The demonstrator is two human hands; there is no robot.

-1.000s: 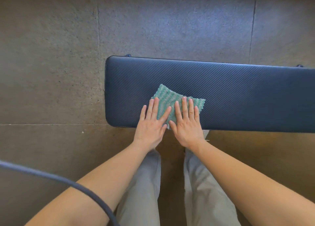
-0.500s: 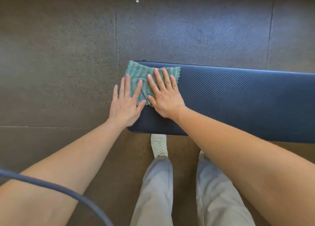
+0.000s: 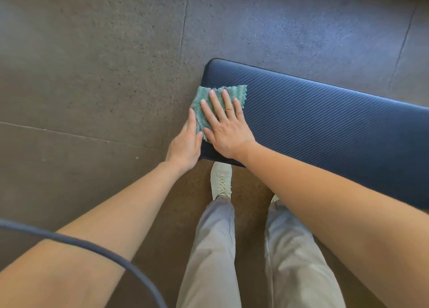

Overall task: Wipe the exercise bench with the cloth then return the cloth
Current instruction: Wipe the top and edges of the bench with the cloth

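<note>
We note the cloth (image 3: 218, 103), green and nubby, lying at the left end of the exercise bench (image 3: 313, 126), its left edge draping over the pad's end. Right hand (image 3: 224, 124) lies flat on it, fingers spread wide; left hand (image 3: 185, 142) sits at the bench end, fingers together against the draped edge, holding nothing that we can make out. We judge the cloth light, limp, prone to bunching, so flat palm pressure suits wiping and a pinch at a free corner suits lifting. The bench pad looks ribbed, firm, grippy. Bench legs are hidden, its right end is cut off, and no return place shows.
</note>
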